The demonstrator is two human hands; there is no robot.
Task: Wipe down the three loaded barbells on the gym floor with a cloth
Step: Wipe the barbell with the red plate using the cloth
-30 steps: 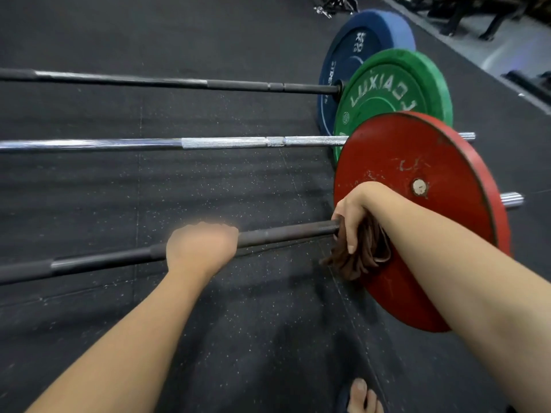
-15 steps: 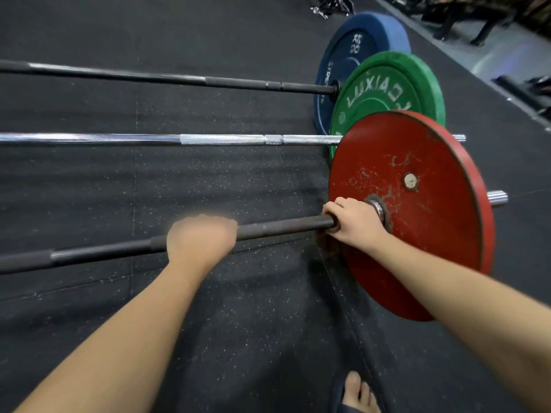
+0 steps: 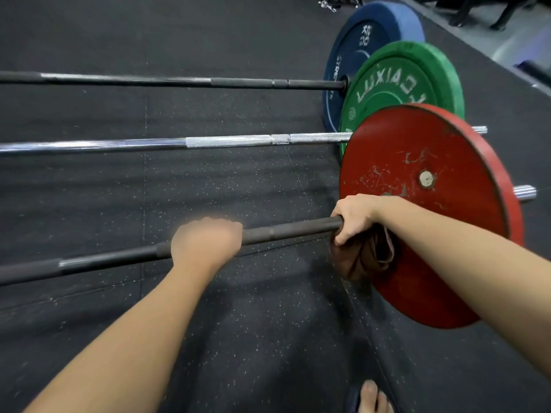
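The brown cloth [image 3: 366, 257] shows below my right hand [image 3: 354, 217] again. Its fingers curl round cloth and nearest barbell [image 3: 292, 229]; my left hand [image 3: 205, 244] wraps it too.

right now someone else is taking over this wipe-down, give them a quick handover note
Left hand grips the near black barbell by its shaft.
Right hand holds the brown cloth around that same shaft, right against the red plate; the cloth's tail hangs below.
The chrome barbell with the green plate lies next, and the far black barbell with the blue plate beyond; no hand is on either.
Done: cannot tell from the surfaces; wiping is at the near bar's plate end.
Left: likely the rest of this bar, then the other two.
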